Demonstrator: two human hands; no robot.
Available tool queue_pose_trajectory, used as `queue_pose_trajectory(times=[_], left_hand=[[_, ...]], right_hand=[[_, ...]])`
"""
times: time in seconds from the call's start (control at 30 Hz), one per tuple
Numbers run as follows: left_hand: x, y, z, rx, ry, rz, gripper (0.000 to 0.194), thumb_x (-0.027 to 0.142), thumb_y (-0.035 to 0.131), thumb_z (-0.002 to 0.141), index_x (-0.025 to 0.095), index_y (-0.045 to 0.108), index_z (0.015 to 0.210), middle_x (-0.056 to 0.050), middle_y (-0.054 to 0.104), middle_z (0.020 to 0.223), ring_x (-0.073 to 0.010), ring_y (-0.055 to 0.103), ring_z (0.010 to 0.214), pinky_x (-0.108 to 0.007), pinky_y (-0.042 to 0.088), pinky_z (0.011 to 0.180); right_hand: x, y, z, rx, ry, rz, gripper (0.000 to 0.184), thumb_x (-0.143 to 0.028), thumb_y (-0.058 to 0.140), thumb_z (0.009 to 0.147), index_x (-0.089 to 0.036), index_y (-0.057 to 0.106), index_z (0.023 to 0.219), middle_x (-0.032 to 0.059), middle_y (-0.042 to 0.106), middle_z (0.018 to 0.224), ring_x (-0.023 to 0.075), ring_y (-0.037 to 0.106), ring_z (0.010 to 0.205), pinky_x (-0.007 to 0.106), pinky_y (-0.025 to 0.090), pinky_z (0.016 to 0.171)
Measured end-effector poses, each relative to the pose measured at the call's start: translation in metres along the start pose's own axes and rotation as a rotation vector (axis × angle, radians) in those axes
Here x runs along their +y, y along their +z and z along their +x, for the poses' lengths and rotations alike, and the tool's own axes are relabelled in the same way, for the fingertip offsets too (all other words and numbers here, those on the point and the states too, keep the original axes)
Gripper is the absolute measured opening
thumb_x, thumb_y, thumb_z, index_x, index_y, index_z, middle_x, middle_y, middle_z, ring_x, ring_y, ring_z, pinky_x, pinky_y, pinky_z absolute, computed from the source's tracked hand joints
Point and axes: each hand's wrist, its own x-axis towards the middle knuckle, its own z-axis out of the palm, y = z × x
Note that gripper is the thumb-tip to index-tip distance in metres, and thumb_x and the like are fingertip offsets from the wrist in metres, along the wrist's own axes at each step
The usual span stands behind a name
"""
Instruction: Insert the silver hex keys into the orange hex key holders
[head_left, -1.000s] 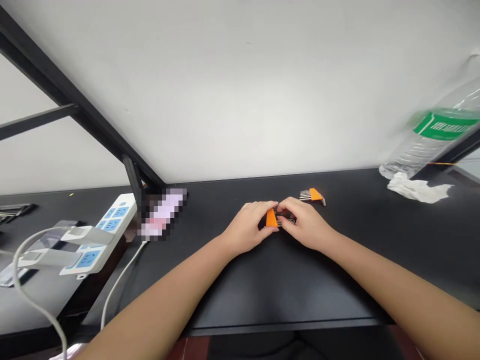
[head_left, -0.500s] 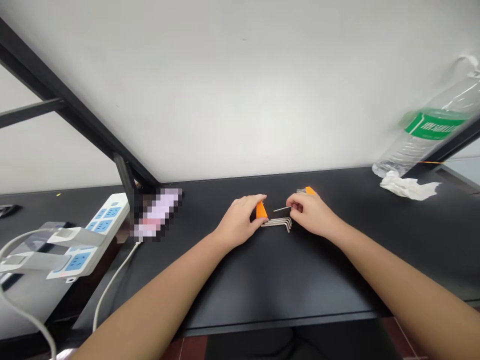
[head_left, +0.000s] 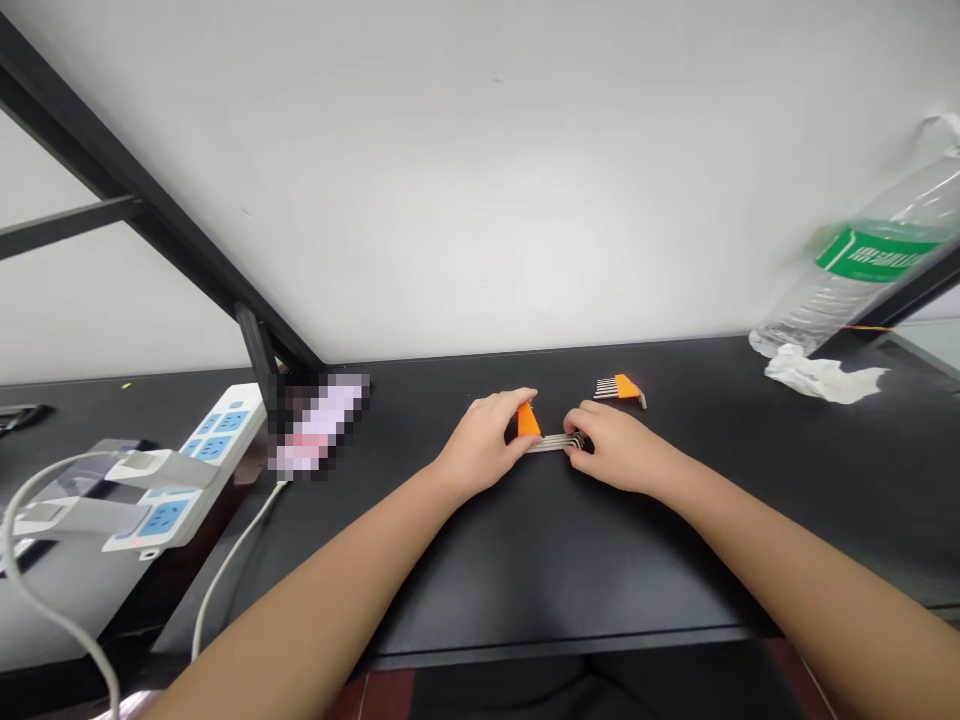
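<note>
My left hand (head_left: 480, 442) grips an orange hex key holder (head_left: 529, 420) between thumb and fingers. Several silver hex keys (head_left: 551, 443) run out to the right from beside it, low over the black table. Around their bent ends curl the thumb and fingers of my right hand (head_left: 611, 443), which partly cover them. Whether one key sits apart from the others in that grip is hidden. Behind my right hand lies a second orange holder (head_left: 628, 386) filled with short hex keys (head_left: 606, 388).
A white power strip (head_left: 225, 430) with plugged-in chargers (head_left: 161, 468) is at the left, near a blurred-out phone-like object (head_left: 322, 425) on a white cable (head_left: 232, 560). At the right back, a clear bottle (head_left: 862, 250) leans beside crumpled tissue (head_left: 825, 375). A pale wall (head_left: 480, 200) rises behind the table.
My right hand has moved slightly left and down, from holding a single hex key above the table to the bent ends of the keys. The second holder is now fully uncovered. My left hand keeps its grip.
</note>
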Motion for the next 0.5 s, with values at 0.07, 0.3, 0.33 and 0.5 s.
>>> queue_pose_trajectory(times=[0.07, 0.3, 0.33, 0.5], left_hand=[[0.001, 0.000, -0.001, -0.001, 0.015, -0.018, 0.055, 0.032, 0.073, 0.089, 0.026, 0.050, 0.139, -0.006, 0.067, 0.129, -0.0242, 0.065, 0.117, -0.043, 0.050, 0.104], [0.009, 0.000, -0.003, -0.009, 0.129, -0.075, 0.057, 0.034, 0.073, 0.089, 0.027, 0.048, 0.140, -0.007, 0.067, 0.131, -0.0236, 0.065, 0.117, -0.043, 0.050, 0.105], [0.010, 0.000, -0.003, -0.009, 0.139, -0.081, 0.057, 0.033, 0.073, 0.089, 0.027, 0.048, 0.140, -0.007, 0.066, 0.132, -0.0235, 0.065, 0.119, -0.043, 0.049, 0.106], [0.013, 0.001, -0.002, -0.033, 0.165, -0.073, 0.058, 0.032, 0.073, 0.089, 0.027, 0.047, 0.141, -0.006, 0.065, 0.135, -0.0233, 0.063, 0.121, -0.043, 0.048, 0.107]], right_hand=[[0.002, 0.001, 0.001, 0.021, -0.007, 0.027, 0.008, -0.020, 0.059, 0.086, -0.020, 0.061, 0.094, 0.0047, 0.060, 0.094, 0.0190, 0.060, 0.083, 0.032, 0.046, 0.073], [-0.008, 0.001, 0.007, 0.211, -0.113, 0.353, 0.004, -0.021, 0.056, 0.092, -0.021, 0.059, 0.094, 0.0031, 0.063, 0.093, 0.0164, 0.060, 0.080, 0.031, 0.048, 0.073], [-0.010, 0.002, 0.008, 0.217, -0.116, 0.399, 0.005, -0.020, 0.055, 0.092, -0.021, 0.059, 0.094, 0.0025, 0.063, 0.092, 0.0159, 0.060, 0.078, 0.031, 0.048, 0.071], [-0.015, 0.010, 0.011, 0.245, -0.079, 0.500, 0.007, -0.017, 0.054, 0.089, -0.021, 0.060, 0.091, 0.0004, 0.064, 0.086, 0.0153, 0.058, 0.073, 0.030, 0.046, 0.066]])
